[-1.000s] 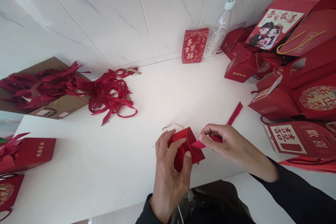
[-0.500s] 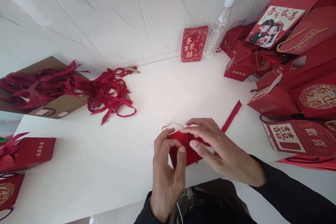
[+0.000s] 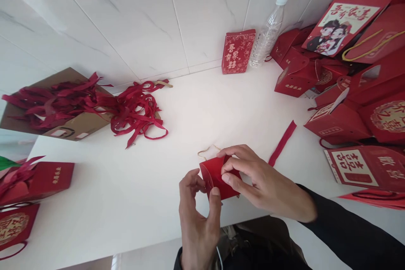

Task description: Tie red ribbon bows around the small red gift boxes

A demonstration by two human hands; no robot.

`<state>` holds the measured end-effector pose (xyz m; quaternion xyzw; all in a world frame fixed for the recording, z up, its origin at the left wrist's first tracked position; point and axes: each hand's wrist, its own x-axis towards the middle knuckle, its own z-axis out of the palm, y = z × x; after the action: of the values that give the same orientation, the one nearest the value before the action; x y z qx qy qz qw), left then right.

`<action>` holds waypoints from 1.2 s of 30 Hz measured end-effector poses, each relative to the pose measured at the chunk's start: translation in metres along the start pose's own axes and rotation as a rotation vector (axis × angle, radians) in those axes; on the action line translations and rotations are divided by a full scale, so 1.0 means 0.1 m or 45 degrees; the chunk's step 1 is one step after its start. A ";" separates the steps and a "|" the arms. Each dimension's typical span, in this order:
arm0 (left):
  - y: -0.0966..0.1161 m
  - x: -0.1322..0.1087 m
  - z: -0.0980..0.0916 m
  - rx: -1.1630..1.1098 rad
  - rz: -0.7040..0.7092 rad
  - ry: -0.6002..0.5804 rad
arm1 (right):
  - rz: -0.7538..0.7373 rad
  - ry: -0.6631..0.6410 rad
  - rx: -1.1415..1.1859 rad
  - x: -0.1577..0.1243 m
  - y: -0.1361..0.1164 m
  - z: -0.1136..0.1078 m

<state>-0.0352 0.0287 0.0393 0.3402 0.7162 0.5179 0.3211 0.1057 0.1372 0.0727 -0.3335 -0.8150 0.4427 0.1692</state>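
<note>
A small red box [image 3: 218, 175] with a gold cord [image 3: 207, 150] at its far side lies near the front edge of the white table. My left hand [image 3: 200, 209] is at the box's left end, thumb and fingers curved around its folded flap. Over the right part of the box is my right hand [image 3: 249, 173], its thumb and index finger pinched together at the red card. Whether a flap is between those fingertips is hard to see. Just beyond my right hand lies a flat dark red ribbon strip [image 3: 282, 142].
A cardboard box [image 3: 76, 128] of red ribbons stands at the left, with a loose ribbon heap [image 3: 139, 112] beside it. Red boxes [image 3: 53, 181] sit at the left edge. Against the wall are a red box [image 3: 238, 52] and a plastic bottle [image 3: 268, 36]. Many red gift boxes [image 3: 335, 120] fill the right.
My left hand has shifted left and its fingers have spread from the box. My right hand has moved slightly left over the box, its fingertips closing. More of the box's left flap shows.
</note>
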 end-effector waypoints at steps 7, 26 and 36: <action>0.02 -0.04 -0.07 -0.183 -0.070 -0.043 | -0.123 -0.073 -0.119 0.10 -0.05 0.09; 0.04 0.04 -0.13 -0.174 -0.056 -0.132 | -0.066 -0.088 -0.055 0.18 -0.05 0.13; 0.05 0.00 -0.12 0.074 0.083 -0.101 | -0.025 -0.113 -0.050 0.15 0.00 0.09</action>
<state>-0.0442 0.0235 0.0471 0.3928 0.7061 0.4934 0.3220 0.0899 0.1426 0.0672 -0.3088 -0.8335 0.4393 0.1304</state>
